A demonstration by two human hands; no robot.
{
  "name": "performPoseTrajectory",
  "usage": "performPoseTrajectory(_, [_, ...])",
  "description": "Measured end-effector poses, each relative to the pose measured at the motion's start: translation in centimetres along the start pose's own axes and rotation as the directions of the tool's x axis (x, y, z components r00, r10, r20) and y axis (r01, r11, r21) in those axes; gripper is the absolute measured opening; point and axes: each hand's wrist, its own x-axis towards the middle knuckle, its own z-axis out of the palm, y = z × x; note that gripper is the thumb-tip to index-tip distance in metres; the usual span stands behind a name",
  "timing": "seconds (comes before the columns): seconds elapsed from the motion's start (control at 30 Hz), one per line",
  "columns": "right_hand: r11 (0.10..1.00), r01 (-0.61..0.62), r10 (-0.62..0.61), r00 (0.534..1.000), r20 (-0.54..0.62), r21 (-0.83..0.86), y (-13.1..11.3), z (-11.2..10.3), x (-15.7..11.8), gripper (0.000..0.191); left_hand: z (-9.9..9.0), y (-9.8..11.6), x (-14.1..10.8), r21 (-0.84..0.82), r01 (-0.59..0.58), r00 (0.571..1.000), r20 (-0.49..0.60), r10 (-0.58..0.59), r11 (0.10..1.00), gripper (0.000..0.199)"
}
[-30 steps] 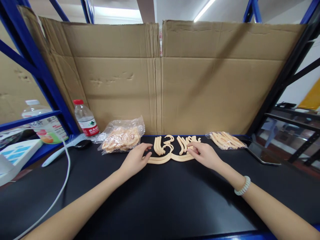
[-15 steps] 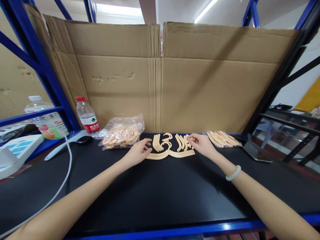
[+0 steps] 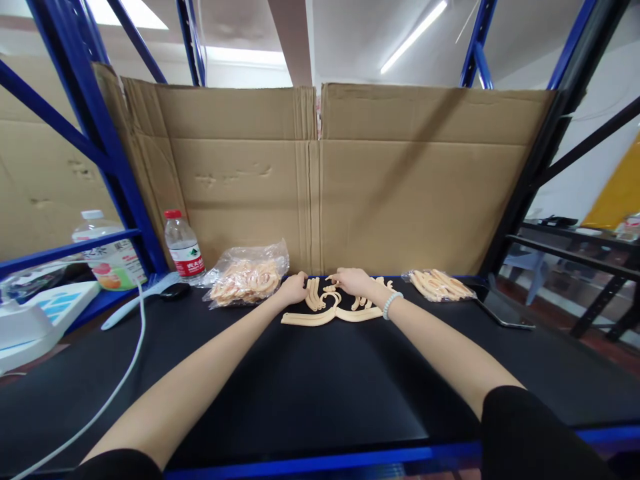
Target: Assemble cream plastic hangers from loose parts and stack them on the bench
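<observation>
Curved beige pieces (image 3: 310, 319) lie on the black tabletop (image 3: 300, 393), with two long ones meeting at the front middle. My left hand (image 3: 294, 289) rests at the left end of a group of upright-lying strips (image 3: 314, 295); its fingers are bent and whatever they pinch is too small to tell. My right hand (image 3: 350, 281) is above the middle of the arrangement, thumb and fingers closed on a small beige piece (image 3: 331, 279). More curved strips (image 3: 361, 303) show partly under my right wrist.
A clear bag of beige pieces (image 3: 247, 275) lies at left, another bag (image 3: 439, 285) at right. Beyond are a red-capped bottle (image 3: 185, 248), a phone (image 3: 505, 316), a white cable (image 3: 135, 360) and a cardboard wall (image 3: 400, 193) at the back.
My right hand has moved left from the right-hand strips to the middle of the arrangement. My left hand has closed its fingers beside the left strips. The view has tilted up.
</observation>
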Motion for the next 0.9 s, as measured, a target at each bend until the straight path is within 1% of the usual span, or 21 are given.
performPoseTrajectory(0.13, [0.999, 0.005, -0.005, 1.0, 0.0, -0.044, -0.3, 0.9, 0.3, 0.026, 0.1, -0.5, 0.3, 0.026, 0.036, 0.999, -0.018, -0.036, 0.999, 0.03])
performPoseTrajectory(0.27, [1.0, 0.005, -0.006, 0.999, -0.036, -0.027, -0.1, 0.9, 0.0, 0.026, 0.4, -0.7, 0.8, 0.054, 0.057, 0.998, -0.039, -0.055, 0.997, 0.031])
performPoseTrajectory(0.33, [1.0, -0.01, 0.011, 0.997, -0.079, 0.012, 0.1, 0.6, -0.2, 0.025, 0.5, -0.6, 1.1, 0.063, 0.063, 0.997, -0.043, -0.06, 0.996, 0.031])
performPoseTrajectory(0.4, [0.997, -0.042, 0.052, 0.988, -0.144, 0.07, 0.4, 0.1, -0.5, 0.025, 0.5, -0.4, 1.2, 0.062, 0.068, 0.997, -0.041, -0.065, 0.996, 0.032])
performPoseTrajectory(0.5, [0.974, -0.11, 0.162, 0.95, -0.269, 0.196, 0.7, -0.7, -1.3, 0.022, 0.2, 0.2, 1.0, 0.031, 0.073, 0.997, -0.043, -0.071, 0.997, 0.032])
performPoseTrajectory(0.6, [0.925, -0.136, 0.276, 0.882, -0.381, 0.356, 0.7, -1.5, -2.7, 0.024, -0.8, 0.9, 0.0, -0.042, 0.045, 0.996, -0.073, -0.048, 0.998, 0.032])
performPoseTrajectory(0.67, [0.877, -0.103, 0.326, 0.845, -0.423, 0.469, 0.3, -2.1, -3.9, 0.026, -1.6, 1.4, -1.0, -0.118, -0.007, 0.995, -0.104, -0.006, 0.993, 0.032])
performPoseTrajectory(0.7, [0.848, -0.075, 0.341, 0.835, -0.432, 0.524, 0.1, -2.3, -4.6, 0.026, -1.9, 1.6, -1.5, -0.165, -0.04, 0.993, -0.119, 0.02, 0.986, 0.033])
performPoseTrajectory(0.73, [0.816, -0.044, 0.35, 0.83, -0.433, 0.576, -0.3, -2.4, -5.3, 0.027, -2.2, 1.8, -2.1, -0.217, -0.077, 0.991, -0.128, 0.049, 0.973, 0.036])
performPoseTrajectory(0.8, [0.744, 0.02, 0.353, 0.837, -0.419, 0.668, -1.2, -2.5, -6.7, 0.027, -2.6, 2.1, -3.5, -0.331, -0.14, 0.986, -0.134, 0.1, 0.933, 0.045])
performPoseTrajectory(0.83, [0.708, 0.047, 0.349, 0.844, -0.407, 0.705, -1.7, -2.4, -7.4, 0.026, -2.6, 2.2, -4.3, -0.392, -0.162, 0.984, -0.128, 0.121, 0.905, 0.045])
performPoseTrajectory(0.9, [0.644, 0.089, 0.333, 0.862, -0.383, 0.76, -2.9, -2.1, -8.7, 0.027, -2.6, 2.3, -5.9, -0.514, -0.192, 0.981, -0.091, 0.17, 0.836, 0.039])
